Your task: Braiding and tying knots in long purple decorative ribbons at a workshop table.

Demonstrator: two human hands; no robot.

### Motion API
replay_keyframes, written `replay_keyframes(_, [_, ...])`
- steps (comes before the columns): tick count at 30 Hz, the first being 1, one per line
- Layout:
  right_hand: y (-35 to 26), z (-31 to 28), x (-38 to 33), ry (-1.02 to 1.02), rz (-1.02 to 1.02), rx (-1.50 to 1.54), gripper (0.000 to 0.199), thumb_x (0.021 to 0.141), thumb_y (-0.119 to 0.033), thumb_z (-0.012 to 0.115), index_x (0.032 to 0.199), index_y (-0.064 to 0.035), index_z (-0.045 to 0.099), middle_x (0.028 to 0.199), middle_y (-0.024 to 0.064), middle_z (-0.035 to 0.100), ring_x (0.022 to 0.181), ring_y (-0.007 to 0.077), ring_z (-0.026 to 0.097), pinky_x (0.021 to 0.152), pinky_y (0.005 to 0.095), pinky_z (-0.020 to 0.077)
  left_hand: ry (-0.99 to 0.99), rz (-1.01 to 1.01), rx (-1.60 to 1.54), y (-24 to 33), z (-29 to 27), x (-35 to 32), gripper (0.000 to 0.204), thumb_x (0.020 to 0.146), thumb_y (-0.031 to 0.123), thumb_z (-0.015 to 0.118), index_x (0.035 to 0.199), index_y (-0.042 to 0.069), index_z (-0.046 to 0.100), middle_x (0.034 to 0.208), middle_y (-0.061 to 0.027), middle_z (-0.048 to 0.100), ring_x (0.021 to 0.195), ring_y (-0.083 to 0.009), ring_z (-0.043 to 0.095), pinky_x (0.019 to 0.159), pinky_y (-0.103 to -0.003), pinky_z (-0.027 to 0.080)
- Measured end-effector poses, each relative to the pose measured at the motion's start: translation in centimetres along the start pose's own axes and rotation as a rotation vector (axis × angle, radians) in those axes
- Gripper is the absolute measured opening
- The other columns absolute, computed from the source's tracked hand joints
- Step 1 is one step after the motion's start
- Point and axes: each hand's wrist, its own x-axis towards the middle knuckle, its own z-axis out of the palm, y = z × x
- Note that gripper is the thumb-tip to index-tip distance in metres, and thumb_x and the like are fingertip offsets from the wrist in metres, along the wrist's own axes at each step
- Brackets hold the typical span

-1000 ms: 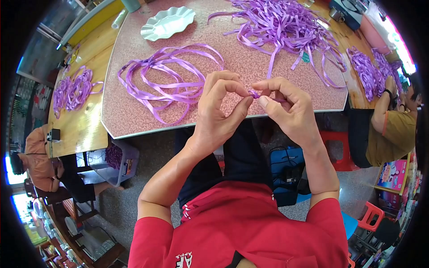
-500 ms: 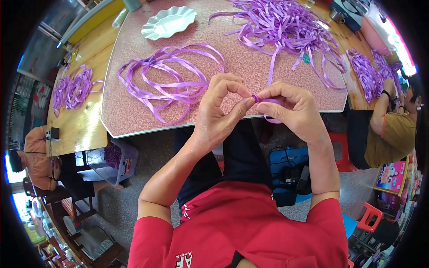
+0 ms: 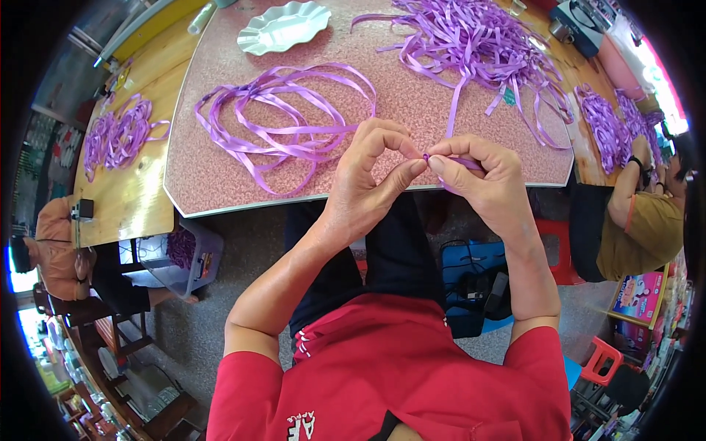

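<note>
Left hand (image 3: 368,180) and right hand (image 3: 482,176) meet fingertip to fingertip, both pinching small ribbon piece (image 3: 426,156) over table (image 3: 220,184) near edge, likely for close work. Ribbon loops (image 3: 287,121) left, cut pile (image 3: 478,44) ahead, both within reach. Dish (image 3: 283,27) far.

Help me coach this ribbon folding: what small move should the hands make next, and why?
Probably a firmer pinch, then a roll. The left hand and right hand meet fingertip to fingertip on a short purple satin ribbon piece, with only a small tip showing between them.
</note>
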Motion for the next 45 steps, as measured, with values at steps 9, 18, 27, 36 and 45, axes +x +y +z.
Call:
replay_keyframes(9, [0.7, -0.4, 0.3, -0.021, -0.094, -0.062, 0.011, 0.092, -0.008, 0.067, 0.100, 0.0004, 0.069, 0.082, -0.0019, 0.065, 0.076, 0.0025, 0.057, 0.066, 0.0172, 0.0455, -0.034, 0.001, 0.033, 0.2, -0.1, 0.0, 0.018, 0.089, 0.014, 0.072, 0.097, 0.005, 0.059, 0.108, -0.0089, 0.057, 0.113, -0.0203, 0.053, 0.099, -0.033, 0.038])
replay_keyframes(18, [0.1, -0.1, 0.2, -0.021, 0.012, 0.015, 0.014, 0.093, -0.012, 0.068, 0.100, 0.0002, 0.070, 0.078, -0.0044, 0.062, 0.068, -0.0004, 0.051, 0.059, 0.0161, 0.0390, -0.025, 0.036, 0.079, 0.6, -0.2, 0.1, 0.019, 0.090, 0.017, 0.072, 0.097, 0.006, 0.059, 0.105, -0.0081, 0.057, 0.110, -0.0211, 0.055, 0.097, -0.033, 0.040])
replay_keyframes(27, [-0.5, -1.1, 0.1, -0.071, 0.161, 0.041, 0.017, 0.094, -0.014, 0.068, 0.102, -0.0006, 0.071, 0.081, -0.0029, 0.064, 0.073, 0.0010, 0.053, 0.062, 0.0172, 0.0404, -0.040, 0.022, 0.004, 0.1, -0.4, 0.1, 0.019, 0.090, 0.016, 0.071, 0.097, 0.005, 0.058, 0.105, -0.0074, 0.057, 0.111, -0.0205, 0.054, 0.097, -0.033, 0.040])
replay_keyframes(36, [0.1, -0.7, -0.1, -0.058, -0.013, -0.025, 0.013, 0.094, -0.010, 0.066, 0.096, 0.0024, 0.070, 0.084, -0.0001, 0.065, 0.078, 0.0049, 0.057, 0.068, 0.0210, 0.0455, -0.052, 0.285, 0.518, 1.9, -0.1, 0.9, 0.037, 0.078, 0.011, 0.078, 0.112, 0.007, 0.064, 0.108, -0.0095, 0.061, 0.109, -0.0279, 0.058, 0.099, -0.041, 0.041])
replay_keyframes(45, [-0.2, -1.7, -0.2, -0.076, -0.008, -0.198, 0.015, 0.092, -0.012, 0.070, 0.089, 0.0030, 0.070, 0.081, 0.0009, 0.065, 0.076, 0.0056, 0.056, 0.067, 0.0218, 0.0436, -0.154, 0.387, 0.679, 1.8, -2.6, 1.3, 0.021, 0.078, 0.011, 0.077, 0.097, 0.009, 0.069, 0.093, -0.0061, 0.068, 0.097, -0.0224, 0.066, 0.099, -0.045, 0.039])
